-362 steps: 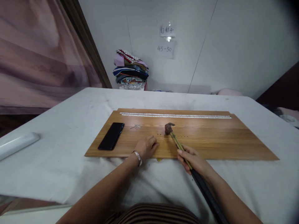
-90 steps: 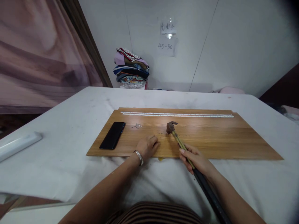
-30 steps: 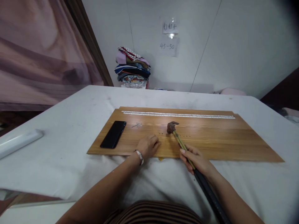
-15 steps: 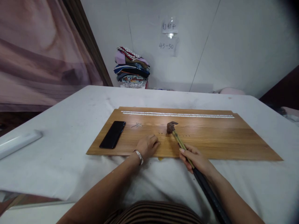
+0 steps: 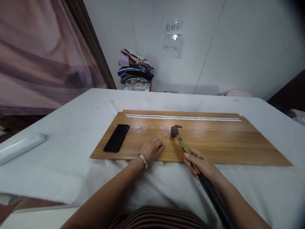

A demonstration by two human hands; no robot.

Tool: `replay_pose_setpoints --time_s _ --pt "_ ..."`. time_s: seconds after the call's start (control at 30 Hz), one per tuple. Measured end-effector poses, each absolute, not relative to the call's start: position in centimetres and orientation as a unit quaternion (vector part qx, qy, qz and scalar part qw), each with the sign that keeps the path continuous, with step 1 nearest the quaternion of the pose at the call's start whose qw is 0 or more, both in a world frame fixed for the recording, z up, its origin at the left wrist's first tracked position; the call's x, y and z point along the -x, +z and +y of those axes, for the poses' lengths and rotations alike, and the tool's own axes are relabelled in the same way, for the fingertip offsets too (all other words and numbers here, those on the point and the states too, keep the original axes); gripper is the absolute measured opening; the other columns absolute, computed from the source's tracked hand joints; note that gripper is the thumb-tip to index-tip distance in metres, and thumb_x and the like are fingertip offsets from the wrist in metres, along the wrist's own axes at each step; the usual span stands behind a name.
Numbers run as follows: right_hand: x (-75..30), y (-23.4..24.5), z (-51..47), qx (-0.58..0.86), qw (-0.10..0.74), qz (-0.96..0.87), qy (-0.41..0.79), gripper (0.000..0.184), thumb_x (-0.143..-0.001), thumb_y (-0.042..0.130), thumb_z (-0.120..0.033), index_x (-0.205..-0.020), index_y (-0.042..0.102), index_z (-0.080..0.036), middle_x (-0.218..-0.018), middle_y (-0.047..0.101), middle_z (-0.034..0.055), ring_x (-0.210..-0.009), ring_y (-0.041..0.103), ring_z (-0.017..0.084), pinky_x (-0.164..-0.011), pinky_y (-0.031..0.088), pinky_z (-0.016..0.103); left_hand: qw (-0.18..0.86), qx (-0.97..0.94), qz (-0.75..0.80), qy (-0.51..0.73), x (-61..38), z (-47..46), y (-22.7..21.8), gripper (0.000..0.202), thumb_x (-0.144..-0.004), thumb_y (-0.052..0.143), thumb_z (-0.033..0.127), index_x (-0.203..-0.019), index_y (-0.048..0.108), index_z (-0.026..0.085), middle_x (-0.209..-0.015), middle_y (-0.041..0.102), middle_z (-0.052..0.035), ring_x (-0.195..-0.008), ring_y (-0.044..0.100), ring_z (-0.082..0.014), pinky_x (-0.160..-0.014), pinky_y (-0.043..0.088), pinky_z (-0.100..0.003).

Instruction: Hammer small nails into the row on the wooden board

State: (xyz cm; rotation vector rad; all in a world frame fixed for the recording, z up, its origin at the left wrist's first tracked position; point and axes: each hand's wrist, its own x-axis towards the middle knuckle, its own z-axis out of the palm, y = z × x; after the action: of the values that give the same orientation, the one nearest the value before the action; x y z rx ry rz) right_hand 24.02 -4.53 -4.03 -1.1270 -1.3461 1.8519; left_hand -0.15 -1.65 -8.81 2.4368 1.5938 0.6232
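Note:
My right hand (image 5: 199, 162) is wrapped around the handle of a claw hammer (image 5: 187, 149), yellowish near the head and black lower down. The rusty brown hammer head is at the middle of a wooden board (image 5: 238, 143), over a row of small dark dots (image 5: 190, 139); whether it touches the wood I cannot tell. Left of the hammer, my left hand (image 5: 152, 149) rests on the board near its front edge, fingers curled under. Whatever those fingers may hold is hidden. Several loose nails (image 5: 142, 128) lie beyond my left hand.
A black phone (image 5: 116, 138) lies on the board's left end. Two white measuring strips (image 5: 183, 118) run along its far side. Under it is a white-covered table (image 5: 62, 127), with a white roll (image 5: 22, 148) at left. Folded clothes (image 5: 135, 70) are stacked by the wall.
The whole view has shifted slightly, so everything sits a little further right. Both hands and the hammer keep nearly the same places on the board.

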Motion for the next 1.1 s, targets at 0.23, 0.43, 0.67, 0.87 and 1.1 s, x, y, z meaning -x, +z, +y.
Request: replay_pose_setpoints --time_s 0.23,0.43,0.67,0.87,1.1 --pt "-23.92 -3.94 -4.65 0.425 0.292 -0.506 0.691 0.036 -0.079 0.060 -0.052 -0.072 0.044 -0.020 -0.055 0.045 -0.0092 -0.030 0.034 0.002 -0.026 0.035 0.015 0.083 -0.815 0.536 0.202 0.17 -1.81 -8.61 0.019 -0.089 0.049 0.028 -0.073 0.055 0.019 -0.076 0.057 -0.0018 -0.075 0.054 -0.0139 -0.071 0.043 -0.026" --pt "-23.99 -3.97 -4.65 0.426 0.294 -0.507 0.689 0.035 -0.081 0.058 -0.051 -0.072 0.044 -0.020 -0.055 0.045 -0.0090 -0.030 0.034 0.002 -0.026 0.035 0.015 0.085 -0.816 0.534 0.202 0.22 -1.67 -8.71 0.020 -0.089 0.049 0.028 -0.073 0.055 0.019 -0.076 0.057 -0.0020 -0.074 0.054 -0.0141 -0.071 0.043 -0.027" --pt "-24.15 -4.49 -4.44 0.422 0.293 -0.511 0.689 0.034 -0.081 0.058 -0.050 -0.072 0.044 -0.019 -0.056 0.046 -0.0089 -0.030 0.035 0.002 -0.026 0.036 0.015 0.090 -0.815 0.536 0.203 0.25 -1.64 -8.79 0.021 -0.091 0.047 0.029 -0.075 0.056 0.019 -0.079 0.058 -0.0027 -0.077 0.055 -0.0144 -0.073 0.044 -0.027" --pt "-24.12 -4.24 -4.51 0.420 0.293 -0.514 0.688 0.035 -0.082 0.057 -0.051 -0.072 0.044 -0.019 -0.053 0.044 -0.0095 -0.029 0.034 0.002 -0.026 0.035 0.014 0.087 -0.819 0.531 0.197 0.28 -1.80 -8.52 0.026 -0.094 0.036 0.028 -0.084 0.059 0.018 -0.084 0.059 -0.0045 -0.079 0.056 -0.0150 -0.076 0.046 -0.028" --pt "-24.02 -4.09 -4.52 0.431 0.290 -0.508 0.687 0.037 -0.080 0.059 -0.052 -0.071 0.043 -0.020 -0.052 0.044 -0.0096 -0.029 0.032 0.002 -0.026 0.035 0.015 0.082 -0.811 0.538 0.215 0.35 -1.74 -9.20 0.022 -0.093 0.038 0.024 -0.096 0.059 0.019 -0.089 0.060 -0.0049 -0.085 0.057 -0.0154 -0.080 0.046 -0.028"
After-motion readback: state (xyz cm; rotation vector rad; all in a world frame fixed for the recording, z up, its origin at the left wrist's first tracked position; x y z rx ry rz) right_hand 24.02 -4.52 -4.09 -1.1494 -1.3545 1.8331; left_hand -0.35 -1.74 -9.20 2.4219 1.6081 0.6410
